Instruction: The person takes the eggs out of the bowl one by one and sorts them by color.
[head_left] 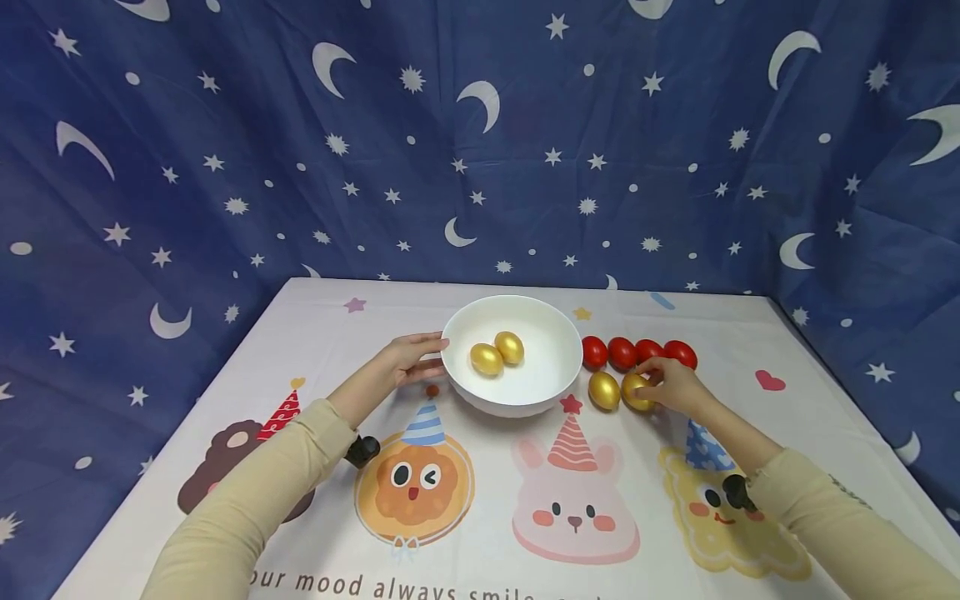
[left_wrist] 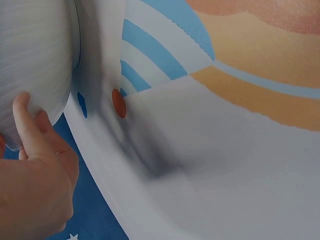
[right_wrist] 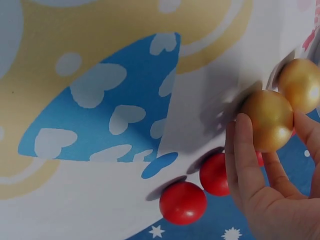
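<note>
A white bowl stands on the table with two golden eggs inside. My left hand holds the bowl by its left side, one digit at the rim and others against the outer wall; the left wrist view shows that hand on the bowl. To the right of the bowl, my right hand pinches a golden egg between thumb and fingers. Another golden egg lies just left of it. Behind these is a row of several red eggs, partly covered by the right hand.
A white cloth printed with cartoon figures and lettering covers the table. Behind and around it hangs a dark blue curtain with moons and stars. Black devices sit at both wrists.
</note>
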